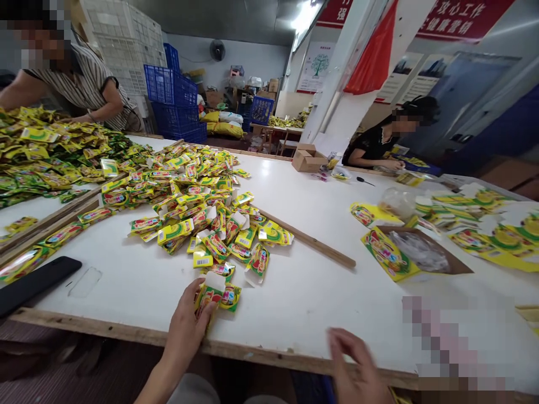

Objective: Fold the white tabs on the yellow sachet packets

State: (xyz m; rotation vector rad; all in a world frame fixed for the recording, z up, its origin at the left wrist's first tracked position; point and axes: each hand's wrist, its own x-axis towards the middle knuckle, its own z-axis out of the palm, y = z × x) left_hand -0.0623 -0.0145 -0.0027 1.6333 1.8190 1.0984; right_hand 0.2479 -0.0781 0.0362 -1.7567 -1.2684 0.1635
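At the far left a black phone (33, 283) lies on the counter (303, 303). Your left hand (187, 325) is at the near edge, and its grip is closed on one packet (209, 293), with the fingers around its near end. A second packet (231, 296) touches it on the right side. The packet looks light, thin and soft, and its glossy wrap may slip. I think it is better to pinch it at a flat sealed edge and not squeeze the middle. Just behind it lies the big pile (197, 207), then a wooden stick (307, 241). Your right hand (357, 365) hovers over the near edge, well apart from the packet. Its grip is loose and empty, though blurred. At the far right is an open box (404, 255).
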